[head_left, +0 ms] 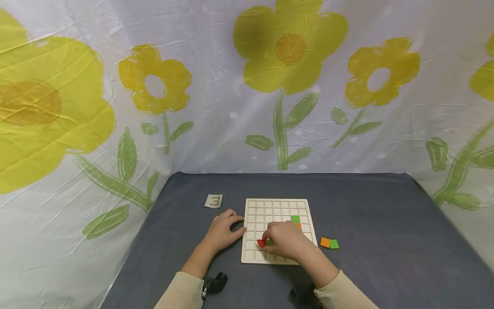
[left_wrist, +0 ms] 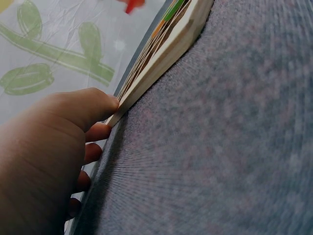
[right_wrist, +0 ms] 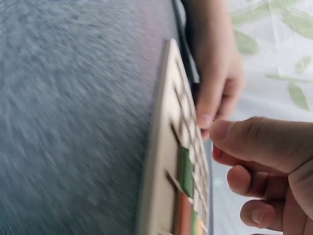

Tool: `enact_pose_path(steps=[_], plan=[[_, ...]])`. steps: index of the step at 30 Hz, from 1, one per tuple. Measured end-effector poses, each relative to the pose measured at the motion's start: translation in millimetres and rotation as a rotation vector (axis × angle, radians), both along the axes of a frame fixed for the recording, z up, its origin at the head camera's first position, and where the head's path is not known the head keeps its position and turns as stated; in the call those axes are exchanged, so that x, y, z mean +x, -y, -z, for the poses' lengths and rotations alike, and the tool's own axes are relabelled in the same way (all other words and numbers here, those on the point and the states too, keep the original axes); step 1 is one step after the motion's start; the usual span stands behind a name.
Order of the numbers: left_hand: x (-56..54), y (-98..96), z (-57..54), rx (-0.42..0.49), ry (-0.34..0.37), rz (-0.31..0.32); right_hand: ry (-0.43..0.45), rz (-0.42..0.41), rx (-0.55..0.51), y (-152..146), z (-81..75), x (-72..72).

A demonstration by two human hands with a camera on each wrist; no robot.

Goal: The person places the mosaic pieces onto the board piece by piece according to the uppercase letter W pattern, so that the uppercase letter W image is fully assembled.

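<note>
A pale wooden board (head_left: 278,204) with a grid of square cells lies in front of me. My right hand (head_left: 287,240) is over its lower part and pinches a red tile (head_left: 261,243) between thumb and fingers. Beside that tile, a green tile (head_left: 269,242) shows partly under the hand. Farther up the board sit another green tile (head_left: 295,219) and an orange tile (head_left: 299,225), the latter partly covered by the hand. My left hand (head_left: 221,231) touches the board's left edge, thumb and fingertips right at the wood in the left wrist view.
An orange square (head_left: 325,242) and a green square (head_left: 334,244) lie side by side on the dark cloth (head_left: 378,257), right of the board. A small patterned card (head_left: 213,201) lies at the upper left. Behind the table hangs a flowered curtain (head_left: 216,128).
</note>
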State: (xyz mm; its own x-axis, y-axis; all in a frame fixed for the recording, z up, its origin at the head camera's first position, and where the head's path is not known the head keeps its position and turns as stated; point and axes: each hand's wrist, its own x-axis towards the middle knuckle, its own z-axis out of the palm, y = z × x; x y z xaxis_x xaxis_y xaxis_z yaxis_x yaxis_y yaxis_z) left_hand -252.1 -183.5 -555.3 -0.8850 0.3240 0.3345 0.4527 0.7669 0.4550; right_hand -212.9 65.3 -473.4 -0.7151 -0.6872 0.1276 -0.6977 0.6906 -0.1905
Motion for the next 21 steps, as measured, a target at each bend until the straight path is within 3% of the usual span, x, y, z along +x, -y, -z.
enact_pose_path(steps=[8,21], plan=[[-0.1,-1.7,-0.9,0.002,0.000,-0.001,-0.064,0.015,0.048,9,15.2,-0.4],[2.0,-0.8,-1.4,0.007,0.012,-0.003,-0.053,0.076,-0.014,14,16.1,0.8]])
